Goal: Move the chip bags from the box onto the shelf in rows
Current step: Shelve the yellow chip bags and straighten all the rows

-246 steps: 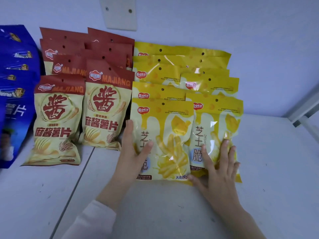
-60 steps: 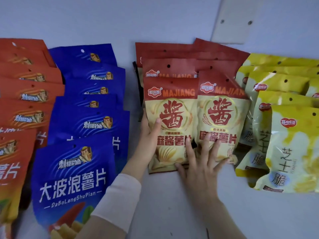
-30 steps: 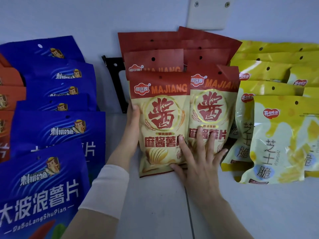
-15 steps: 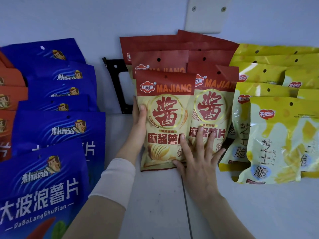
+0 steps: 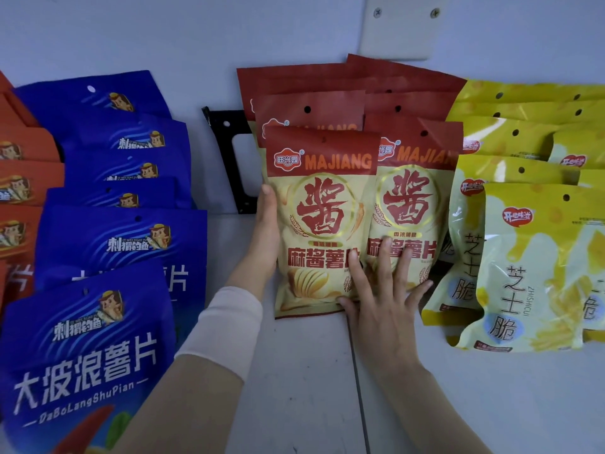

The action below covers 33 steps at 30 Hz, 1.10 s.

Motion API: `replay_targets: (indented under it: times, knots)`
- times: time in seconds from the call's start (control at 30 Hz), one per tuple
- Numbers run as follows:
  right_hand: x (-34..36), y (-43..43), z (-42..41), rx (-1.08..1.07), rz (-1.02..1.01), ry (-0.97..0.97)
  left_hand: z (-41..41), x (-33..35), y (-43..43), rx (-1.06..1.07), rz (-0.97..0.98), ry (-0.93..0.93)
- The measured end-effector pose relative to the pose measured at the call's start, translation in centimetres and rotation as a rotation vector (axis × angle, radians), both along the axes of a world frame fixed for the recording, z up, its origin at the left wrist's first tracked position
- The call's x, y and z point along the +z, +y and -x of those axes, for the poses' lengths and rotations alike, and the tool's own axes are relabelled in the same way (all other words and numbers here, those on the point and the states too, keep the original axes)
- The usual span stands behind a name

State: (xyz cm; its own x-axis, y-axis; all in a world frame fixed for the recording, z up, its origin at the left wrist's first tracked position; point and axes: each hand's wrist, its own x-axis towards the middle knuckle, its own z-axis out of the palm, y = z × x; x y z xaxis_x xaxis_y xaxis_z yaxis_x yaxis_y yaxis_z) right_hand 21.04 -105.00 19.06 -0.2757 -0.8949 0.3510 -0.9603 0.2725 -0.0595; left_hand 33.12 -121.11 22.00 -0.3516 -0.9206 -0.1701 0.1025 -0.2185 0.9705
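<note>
- Where the white shelf (image 5: 294, 388) lies nearest, a blue bag (image 5: 82, 348) at 8 o'clock reads "DaBoLangShuPian".
- The right hand (image 5: 386, 299), fingers straight and spread, presses flat on the front MAJIANG bag (image 5: 322, 224) and its twin (image 5: 412, 204).
- The left hand (image 5: 266, 237), fingers straight, rests against that front bag's 9 o'clock edge.
- Both bags stand at centre and touch. Each has a red top band, a cream body and a large red character.
- The yellow bags (image 5: 530, 267) stand in rows at 3 o'clock.
- More red-topped bags overlap toward 12 o'clock.
- A black bracket (image 5: 229, 158) and a wall plate (image 5: 402, 24) lie farthest.
</note>
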Motion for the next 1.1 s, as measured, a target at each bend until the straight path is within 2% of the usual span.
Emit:
replay_targets:
  times: [0.2,0.47,0.97,1.1]
  knots:
    - [-0.3,0.7,-0.2,-0.008,0.024,0.017,-0.5,-1.3,1.4,-0.02,0.025,-0.056]
    - [-0.6,0.1,0.1,-0.022,0.02,-0.034,0.4,-2.1,2.1,0.034,0.026,-0.002]
    - [-0.8,-1.0,0.2,-0.016,-0.012,0.017,0.5,-2.3,1.9,0.057,0.014,0.013]
    - [-0.2,-0.7,-0.1,-0.03,0.034,0.0,0.5,-2.3,2.1,0.043,0.034,0.012]
